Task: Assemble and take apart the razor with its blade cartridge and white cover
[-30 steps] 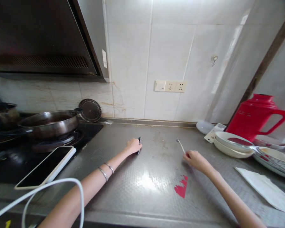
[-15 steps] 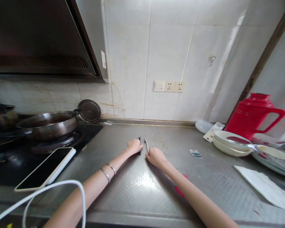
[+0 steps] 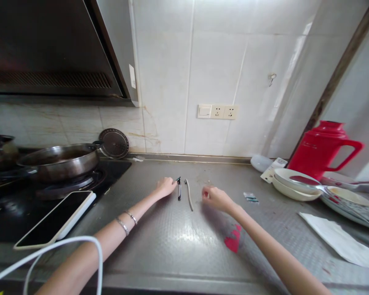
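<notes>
Two slim tools lie side by side on the steel counter (image 3: 184,250): a dark one (image 3: 178,188) and a pale one (image 3: 189,194). My left hand (image 3: 165,187) rests just left of the dark tool, fingers curled and almost touching it. My right hand (image 3: 215,197) hovers a little right of the pale tool, fingers loosely curled and nothing in them that I can see. A small packet (image 3: 251,198) lies further right.
A pan (image 3: 57,160) sits on the black stove at the left, with a phone (image 3: 55,219) and white cable (image 3: 49,250) near it. Stacked bowls (image 3: 295,186), plates, a red jug (image 3: 324,149) and paper (image 3: 341,241) crowd the right. A red scrap (image 3: 233,241) lies mid-counter.
My right hand carried the pale tool leftward, laid it beside the dark one and drew back to the right. My left hand let go of the dark tool.
</notes>
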The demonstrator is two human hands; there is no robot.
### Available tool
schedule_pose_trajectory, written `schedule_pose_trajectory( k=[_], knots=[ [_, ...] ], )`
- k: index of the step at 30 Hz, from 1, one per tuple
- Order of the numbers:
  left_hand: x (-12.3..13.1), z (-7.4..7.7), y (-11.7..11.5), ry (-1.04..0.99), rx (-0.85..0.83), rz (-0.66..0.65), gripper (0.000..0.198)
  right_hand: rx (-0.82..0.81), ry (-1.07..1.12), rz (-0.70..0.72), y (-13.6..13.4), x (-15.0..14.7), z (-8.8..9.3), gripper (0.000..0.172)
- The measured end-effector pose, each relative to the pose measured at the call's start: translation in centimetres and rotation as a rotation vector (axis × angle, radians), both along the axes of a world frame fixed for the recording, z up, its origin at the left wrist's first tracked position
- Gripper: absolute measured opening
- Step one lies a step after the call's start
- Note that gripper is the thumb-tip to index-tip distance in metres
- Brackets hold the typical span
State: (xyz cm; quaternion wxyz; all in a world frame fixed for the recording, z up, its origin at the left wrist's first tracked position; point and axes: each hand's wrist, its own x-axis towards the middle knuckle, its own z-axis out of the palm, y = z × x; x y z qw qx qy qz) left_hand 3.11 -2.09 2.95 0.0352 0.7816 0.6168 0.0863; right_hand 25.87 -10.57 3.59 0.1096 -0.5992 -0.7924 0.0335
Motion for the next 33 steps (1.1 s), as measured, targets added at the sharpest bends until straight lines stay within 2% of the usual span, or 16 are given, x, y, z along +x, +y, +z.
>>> schedule_pose_trajectory(
  k=[2,8,10,13,17,24,29,31,33],
  knots=[
    [-1.6,0.6,0.3,-0.007,0.008,0.002,0.046,0.034,0.08,0.019,0.2,4.1,0.3,0.027],
    [-5.6,2.5,1.0,-0.01,0.061,0.034,0.041,0.077,0.111,-0.129,1.4,16.2,-0.1,0.039],
    [-6.3,2.9,1.1,-0.009,0.088,0.028,0.04,0.013,0.118,-0.156,1.6,18.8,-0.5,0.048],
    [-6.6,3.0,1.0,0.001,0.127,0.021,0.04,-0.121,0.141,-0.189,1.6,21.1,-1.1,0.065],
    [-6.5,2.8,0.8,0.013,0.15,-0.006,0.039,-0.226,0.182,-0.187,1.3,22.1,-1.8,0.072],
    [-6.4,2.6,0.7,-0.016,0.154,-0.02,0.038,-0.203,0.143,-0.188,1.0,21.8,-1.7,0.055],
    [-5.8,2.9,0.8,-0.074,0.159,-0.015,0.034,-0.161,0.144,-0.159,1.2,21.1,-1.1,0.052],
    [-5.1,2.9,0.7,-0.122,0.148,-0.059,0.032,-0.134,0.148,-0.118,1.7,20.2,-0.8,0.052],
    [-3.9,3.0,0.5,-0.167,0.145,-0.163,0.029,-0.106,0.149,-0.059,2.3,18.7,-0.4,0.052]
  ],
)
